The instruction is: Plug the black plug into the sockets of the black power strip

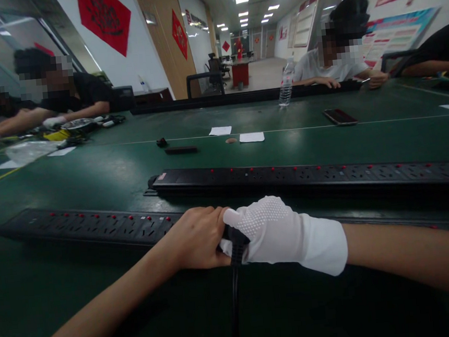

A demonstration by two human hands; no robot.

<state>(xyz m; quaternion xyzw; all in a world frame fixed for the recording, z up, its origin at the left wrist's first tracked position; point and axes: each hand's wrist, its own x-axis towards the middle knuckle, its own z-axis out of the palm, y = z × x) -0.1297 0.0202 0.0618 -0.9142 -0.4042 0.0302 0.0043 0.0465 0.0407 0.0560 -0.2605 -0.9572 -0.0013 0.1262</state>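
My left hand (pixel 199 239), bare, and my right hand (pixel 273 230), in a white dotted glove, meet over the near black power strip (pixel 92 227). Between them they grip a black plug (pixel 237 236), fingers closed round its two sides. From the plug a black cable (pixel 235 304) runs down towards me. My hands hide the plug's front, so whether its pins sit in a socket I cannot tell. The near strip lies lengthwise with slotted sockets and red indicators along its top; my hands and right forearm cover its middle.
Beyond lies a second black power strip (pixel 307 178). Farther off on the green table (pixel 110 170) are a small black bar (pixel 181 149), paper slips (pixel 251 137), a phone (pixel 340 117) and a water bottle (pixel 287 83). Several people sit around, with cables and a plastic bag (pixel 30 151) at left.
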